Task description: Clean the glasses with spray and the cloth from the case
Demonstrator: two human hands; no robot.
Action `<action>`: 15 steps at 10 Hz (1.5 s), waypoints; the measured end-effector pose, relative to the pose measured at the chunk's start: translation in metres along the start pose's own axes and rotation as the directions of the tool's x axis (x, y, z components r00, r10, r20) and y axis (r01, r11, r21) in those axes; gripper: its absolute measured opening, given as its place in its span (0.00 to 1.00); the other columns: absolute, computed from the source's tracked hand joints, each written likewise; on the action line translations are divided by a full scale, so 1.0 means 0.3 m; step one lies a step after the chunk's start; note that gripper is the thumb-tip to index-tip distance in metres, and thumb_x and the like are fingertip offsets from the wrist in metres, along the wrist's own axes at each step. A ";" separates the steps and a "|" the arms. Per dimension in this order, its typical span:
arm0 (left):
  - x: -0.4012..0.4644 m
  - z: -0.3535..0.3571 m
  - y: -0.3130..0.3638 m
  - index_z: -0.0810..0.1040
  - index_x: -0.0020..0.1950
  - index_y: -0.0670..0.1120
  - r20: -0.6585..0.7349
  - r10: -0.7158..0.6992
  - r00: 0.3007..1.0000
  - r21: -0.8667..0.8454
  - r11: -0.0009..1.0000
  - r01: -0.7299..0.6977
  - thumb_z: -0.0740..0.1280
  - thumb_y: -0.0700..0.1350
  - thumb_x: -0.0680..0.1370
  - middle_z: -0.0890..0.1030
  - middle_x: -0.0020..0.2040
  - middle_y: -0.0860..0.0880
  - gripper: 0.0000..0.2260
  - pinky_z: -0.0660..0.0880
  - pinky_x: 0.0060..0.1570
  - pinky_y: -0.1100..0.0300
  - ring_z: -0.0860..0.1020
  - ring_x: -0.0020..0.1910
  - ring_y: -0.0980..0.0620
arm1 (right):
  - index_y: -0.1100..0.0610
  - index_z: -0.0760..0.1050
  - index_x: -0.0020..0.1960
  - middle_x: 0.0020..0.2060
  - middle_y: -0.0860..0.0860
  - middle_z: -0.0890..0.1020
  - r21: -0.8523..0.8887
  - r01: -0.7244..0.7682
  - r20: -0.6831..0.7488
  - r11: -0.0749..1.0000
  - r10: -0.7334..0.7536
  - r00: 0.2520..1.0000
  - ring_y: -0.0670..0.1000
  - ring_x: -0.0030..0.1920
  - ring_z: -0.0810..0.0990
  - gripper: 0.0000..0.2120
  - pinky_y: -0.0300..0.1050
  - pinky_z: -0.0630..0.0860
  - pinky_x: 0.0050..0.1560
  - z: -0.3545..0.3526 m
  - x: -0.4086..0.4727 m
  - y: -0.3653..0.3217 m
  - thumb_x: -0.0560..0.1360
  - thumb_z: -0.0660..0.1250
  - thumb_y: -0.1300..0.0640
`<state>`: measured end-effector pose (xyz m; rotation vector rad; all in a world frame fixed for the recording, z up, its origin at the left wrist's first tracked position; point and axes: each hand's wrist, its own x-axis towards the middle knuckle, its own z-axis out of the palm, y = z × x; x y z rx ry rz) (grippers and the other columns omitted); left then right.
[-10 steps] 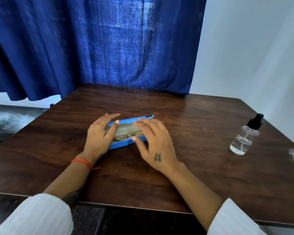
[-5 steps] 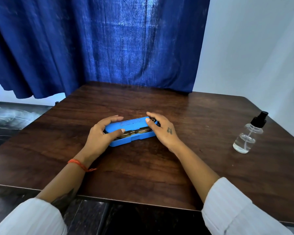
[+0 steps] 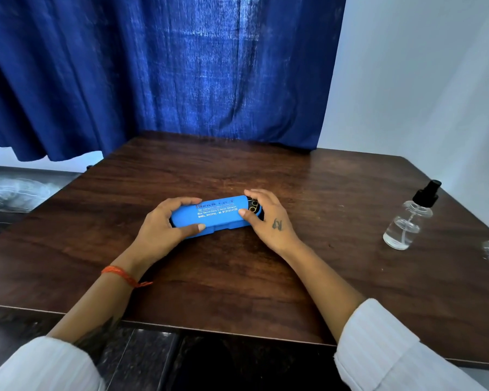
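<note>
Case: blue glasses case (image 3: 215, 216) lies shut at the table (image 3: 322, 193) centre.
Grip: left hand (image 3: 164, 225) and right hand (image 3: 268, 218) each clasp one case end, thumbs pressed on the lid.
Spray: spray bottle (image 3: 407, 224) stands well right of the case, untouched.
Progress: nothing visibly being cleaned.
Hidden: glasses and cloth unseen, presumably inside.

1. I see the left hand (image 3: 164, 227) and right hand (image 3: 268, 218) gripping the closed blue case (image 3: 215, 215) on the wooden table (image 3: 237, 277).
2. The spray bottle (image 3: 410, 221) stands upright, well apart to the right.
</note>
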<state>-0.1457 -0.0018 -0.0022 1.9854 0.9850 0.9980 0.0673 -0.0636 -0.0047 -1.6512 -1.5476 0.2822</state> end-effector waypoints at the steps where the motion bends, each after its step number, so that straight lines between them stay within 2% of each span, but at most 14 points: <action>1: -0.004 0.001 -0.001 0.76 0.55 0.56 0.003 0.015 1.000 0.018 1.000 -0.015 0.76 0.41 0.67 0.76 0.57 0.54 0.21 0.68 0.62 0.61 0.73 0.59 0.57 | 0.58 0.70 0.68 0.66 0.52 0.70 -0.032 0.016 0.002 0.999 -0.016 1.000 0.48 0.67 0.67 0.22 0.32 0.59 0.64 -0.002 -0.004 0.003 0.76 0.67 0.55; 2: -0.010 0.007 0.012 0.76 0.57 0.54 -0.006 0.023 1.000 0.038 0.999 -0.023 0.75 0.40 0.68 0.76 0.58 0.53 0.21 0.68 0.62 0.60 0.73 0.59 0.56 | 0.56 0.68 0.69 0.68 0.52 0.69 -0.049 0.016 0.007 0.999 -0.016 1.000 0.48 0.67 0.66 0.22 0.38 0.62 0.68 -0.003 -0.011 -0.002 0.76 0.66 0.53; 3: -0.017 0.019 0.019 0.75 0.61 0.50 -0.020 0.085 0.996 0.160 0.984 -0.081 0.74 0.40 0.70 0.73 0.63 0.50 0.21 0.63 0.68 0.55 0.70 0.65 0.51 | 0.53 0.64 0.72 0.72 0.50 0.63 -0.093 -0.004 0.043 0.996 0.008 0.999 0.49 0.71 0.62 0.25 0.47 0.62 0.71 -0.006 -0.021 -0.018 0.77 0.64 0.49; 4: -0.016 0.033 0.023 0.71 0.66 0.49 -0.027 0.073 0.997 0.202 0.977 -0.066 0.73 0.42 0.70 0.65 0.72 0.44 0.25 0.55 0.73 0.49 0.60 0.73 0.50 | 0.49 0.58 0.74 0.76 0.48 0.54 -0.127 0.014 0.117 0.992 0.001 0.993 0.49 0.74 0.55 0.28 0.49 0.58 0.71 -0.004 -0.035 -0.041 0.77 0.63 0.46; 5: -0.018 0.060 0.043 0.68 0.68 0.52 -0.053 0.020 0.998 0.103 0.995 -0.015 0.72 0.48 0.69 0.60 0.74 0.46 0.28 0.53 0.71 0.57 0.56 0.73 0.54 | 0.50 0.56 0.75 0.77 0.48 0.50 -0.108 -0.001 0.156 0.994 0.018 0.988 0.49 0.75 0.49 0.29 0.48 0.52 0.73 -0.006 -0.048 -0.049 0.78 0.61 0.46; 6: -0.021 0.102 0.070 0.68 0.67 0.54 -0.077 -0.013 0.997 0.014 1.000 0.014 0.72 0.43 0.72 0.59 0.74 0.49 0.26 0.54 0.67 0.63 0.57 0.73 0.54 | 0.50 0.55 0.75 0.77 0.48 0.49 -0.106 -0.039 0.169 0.994 0.057 0.984 0.49 0.76 0.47 0.29 0.46 0.49 0.73 -0.039 -0.070 -0.042 0.78 0.59 0.45; 8: 0.001 0.228 0.128 0.66 0.64 0.60 0.034 0.056 0.998 -0.033 0.998 -0.054 0.71 0.43 0.73 0.61 0.72 0.54 0.25 0.53 0.67 0.67 0.58 0.71 0.59 | 0.48 0.55 0.75 0.77 0.49 0.43 -0.171 -0.115 0.110 0.979 0.135 0.985 0.49 0.76 0.47 0.25 0.38 0.50 0.69 -0.180 -0.158 0.031 0.80 0.58 0.50; 9: 0.025 0.305 0.170 0.64 0.62 0.61 0.115 0.130 0.985 -0.014 0.992 -0.129 0.68 0.51 0.70 0.62 0.70 0.55 0.24 0.53 0.72 0.65 0.58 0.71 0.61 | 0.48 0.59 0.74 0.77 0.51 0.45 -0.166 -0.181 0.020 0.969 0.187 0.982 0.49 0.75 0.50 0.25 0.32 0.51 0.63 -0.253 -0.188 0.076 0.79 0.60 0.55; 10: 0.045 0.369 0.179 0.64 0.66 0.59 0.188 0.153 0.970 -0.006 0.988 -0.154 0.64 0.57 0.70 0.63 0.72 0.51 0.25 0.49 0.73 0.64 0.57 0.74 0.55 | 0.49 0.62 0.73 0.76 0.52 0.50 -0.154 -0.216 -0.059 0.964 0.209 0.976 0.49 0.75 0.53 0.24 0.34 0.55 0.63 -0.302 -0.208 0.110 0.78 0.63 0.57; 11: 0.063 0.417 0.191 0.65 0.69 0.54 0.254 0.140 0.957 0.018 0.989 -0.149 0.62 0.57 0.71 0.61 0.74 0.49 0.26 0.46 0.71 0.70 0.54 0.76 0.47 | 0.50 0.63 0.72 0.76 0.53 0.52 -0.172 -0.276 -0.096 0.946 0.263 0.960 0.50 0.74 0.55 0.24 0.33 0.56 0.63 -0.338 -0.220 0.123 0.78 0.64 0.58; 12: 0.077 0.441 0.214 0.62 0.70 0.53 0.299 0.149 0.943 0.031 0.986 -0.165 0.61 0.56 0.72 0.57 0.75 0.50 0.27 0.46 0.71 0.64 0.49 0.76 0.48 | 0.50 0.65 0.72 0.75 0.54 0.54 -0.169 -0.306 -0.134 0.937 0.285 0.949 0.51 0.74 0.57 0.24 0.35 0.59 0.64 -0.356 -0.227 0.121 0.77 0.64 0.58; 13: 0.088 0.461 0.233 0.60 0.72 0.50 0.335 0.135 0.932 0.060 0.985 -0.164 0.61 0.55 0.74 0.55 0.76 0.47 0.28 0.48 0.73 0.53 0.48 0.76 0.45 | 0.51 0.65 0.71 0.75 0.56 0.55 -0.192 -0.338 -0.155 0.921 0.312 0.937 0.55 0.73 0.60 0.24 0.41 0.63 0.65 -0.376 -0.229 0.119 0.77 0.64 0.59; 14: 0.100 0.474 0.254 0.56 0.75 0.49 0.363 0.104 0.926 0.106 0.983 -0.152 0.60 0.58 0.74 0.51 0.77 0.46 0.32 0.45 0.72 0.51 0.44 0.76 0.43 | 0.51 0.63 0.73 0.75 0.58 0.55 -0.242 -0.396 -0.147 0.886 0.370 0.917 0.57 0.73 0.59 0.23 0.48 0.65 0.67 -0.398 -0.217 0.100 0.78 0.61 0.55; 15: 0.106 0.457 0.272 0.50 0.75 0.52 0.407 0.024 0.913 0.226 0.966 -0.126 0.56 0.64 0.72 0.46 0.77 0.49 0.35 0.44 0.71 0.48 0.39 0.75 0.45 | 0.53 0.62 0.73 0.74 0.61 0.57 -0.355 -0.367 -0.114 0.860 0.350 0.930 0.62 0.73 0.58 0.27 0.52 0.59 0.69 -0.399 -0.221 0.089 0.77 0.53 0.45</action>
